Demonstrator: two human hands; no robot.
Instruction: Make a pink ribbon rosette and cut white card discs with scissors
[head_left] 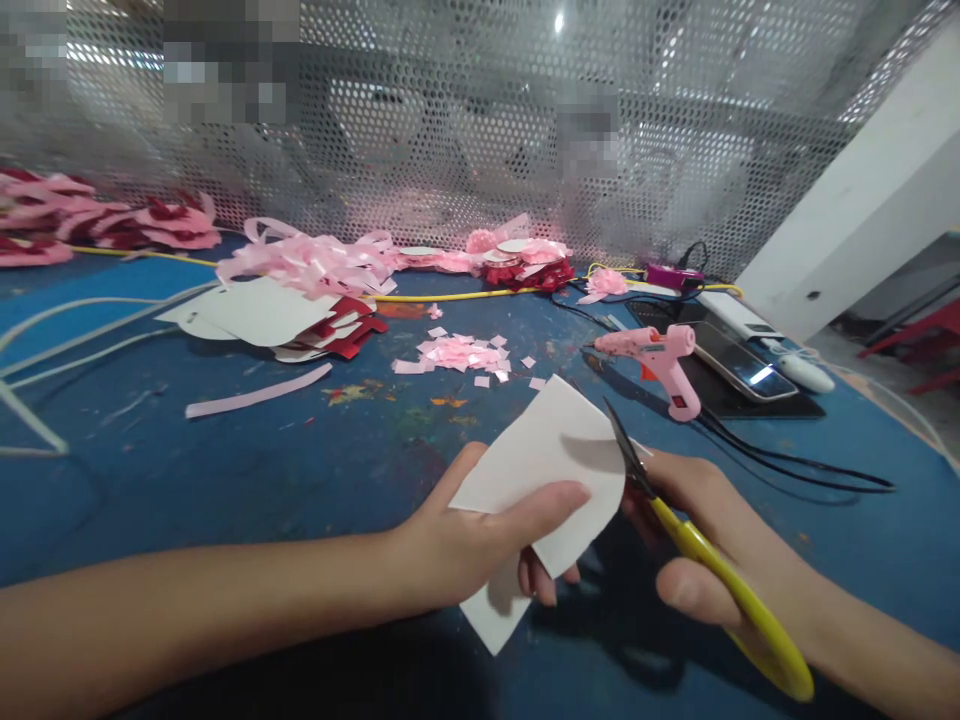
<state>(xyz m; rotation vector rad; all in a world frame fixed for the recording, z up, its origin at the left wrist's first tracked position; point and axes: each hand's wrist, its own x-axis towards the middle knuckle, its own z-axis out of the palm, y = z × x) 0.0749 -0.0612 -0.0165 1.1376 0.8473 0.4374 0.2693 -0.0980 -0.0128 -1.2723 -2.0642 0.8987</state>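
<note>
My left hand grips a piece of white card, thumb on top and fingers underneath. The card is curved, and a second white corner hangs below the fingers. Yellow-handled scissors are in my right hand, with their dark blades at the card's right edge. Whether the blades bite into the card I cannot tell. Part of my right fingers is hidden behind the scissors. Beyond the card lies a small heap of pink ribbon squares on the blue table.
A pink glue gun lies to the right, near a phone and black cable. White card pieces, a pink strip and looped pink ribbons sit at left. A perforated metal panel stands behind.
</note>
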